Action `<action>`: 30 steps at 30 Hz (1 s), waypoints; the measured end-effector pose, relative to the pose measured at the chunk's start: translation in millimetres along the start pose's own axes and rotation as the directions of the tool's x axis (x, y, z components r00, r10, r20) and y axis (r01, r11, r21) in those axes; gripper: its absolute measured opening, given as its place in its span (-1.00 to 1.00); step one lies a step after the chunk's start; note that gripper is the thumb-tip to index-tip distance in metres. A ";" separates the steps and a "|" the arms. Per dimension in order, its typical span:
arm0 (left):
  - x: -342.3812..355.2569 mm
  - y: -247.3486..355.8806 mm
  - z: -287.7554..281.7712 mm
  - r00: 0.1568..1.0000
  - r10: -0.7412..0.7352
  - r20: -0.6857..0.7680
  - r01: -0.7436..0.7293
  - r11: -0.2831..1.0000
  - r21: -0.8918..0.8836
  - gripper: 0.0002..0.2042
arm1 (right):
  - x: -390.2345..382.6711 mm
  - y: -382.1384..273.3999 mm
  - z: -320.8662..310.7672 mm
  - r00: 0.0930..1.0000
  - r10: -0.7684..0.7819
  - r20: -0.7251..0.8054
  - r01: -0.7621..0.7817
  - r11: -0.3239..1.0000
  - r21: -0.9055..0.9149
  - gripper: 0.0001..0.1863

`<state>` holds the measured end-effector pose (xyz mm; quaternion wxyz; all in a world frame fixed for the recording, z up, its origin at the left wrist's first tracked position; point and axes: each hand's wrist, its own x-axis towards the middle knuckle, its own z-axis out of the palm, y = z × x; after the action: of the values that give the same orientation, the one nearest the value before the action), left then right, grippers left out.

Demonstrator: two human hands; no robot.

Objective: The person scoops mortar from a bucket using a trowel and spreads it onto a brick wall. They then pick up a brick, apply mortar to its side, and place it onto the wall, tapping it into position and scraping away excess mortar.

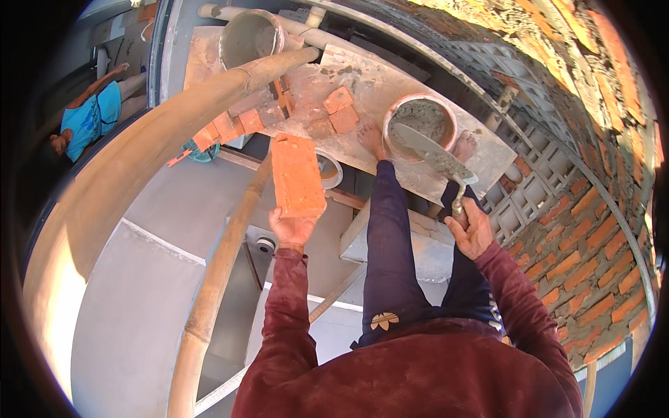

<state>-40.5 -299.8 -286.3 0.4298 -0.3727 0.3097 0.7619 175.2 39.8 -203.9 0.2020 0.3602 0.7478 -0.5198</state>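
My left hand (293, 228) grips an orange brick (296, 174) by its near end and holds it out flat in front of me. In my right hand (472, 230) is the handle of a trowel (439, 152), its long blade pointing forward and left. That blade lies over a round bucket (390, 118) of wet grey mortar (426, 120), which stands between my bare feet. Whether the blade touches the mortar I cannot tell. Some mortar seems to cling to the blade.
My feet stand on a plank platform (362, 76) high above a lower level. Loose bricks (339, 110) and another bucket (248, 40) sit on it. Thick bamboo poles (174, 115) cross at left. A brick wall (585, 258) rises at right. Far left, a person in blue (97, 115) is visible.
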 end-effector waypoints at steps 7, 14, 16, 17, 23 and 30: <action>-143.1 -118.1 213.5 0.811 -0.259 0.524 0.484 0.800 -0.354 -0.01 | -86.8 -79.1 -69.7 0.772 -0.545 -0.327 0.456 0.833 -0.313 -0.57; -232.1 -141.0 349.0 0.526 -0.429 0.734 0.608 0.793 0.028 -0.02 | -172.3 -101.0 -152.8 0.467 -0.637 -0.613 0.435 0.769 -0.468 -0.58; -237.3 -139.5 369.2 0.450 -0.450 0.771 0.566 0.812 0.143 -0.05 | -180.1 -40.5 -160.6 0.390 -0.631 -0.671 0.467 0.763 -0.447 -0.56; -238.9 -136.0 375.5 0.414 -0.460 0.786 0.560 0.809 0.178 -0.09 | -197.8 -28.8 -170.1 0.372 -0.628 -0.683 0.435 0.768 -0.469 -0.56; -251.5 -143.1 421.8 0.196 -0.718 0.668 0.630 0.614 0.475 -0.21 | -285.0 -83.0 -201.8 0.636 -0.057 -0.770 0.637 0.602 0.482 -0.63; -254.2 -138.7 429.5 0.063 -0.878 0.474 0.590 0.416 0.692 -0.10 | -282.7 -167.2 -245.0 0.753 -0.044 -0.657 0.653 0.178 0.736 -0.49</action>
<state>42.4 -6.5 132.5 0.8979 -0.0136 -0.0431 0.4379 254.0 139.6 185.7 -0.3844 0.3336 0.3708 -0.7768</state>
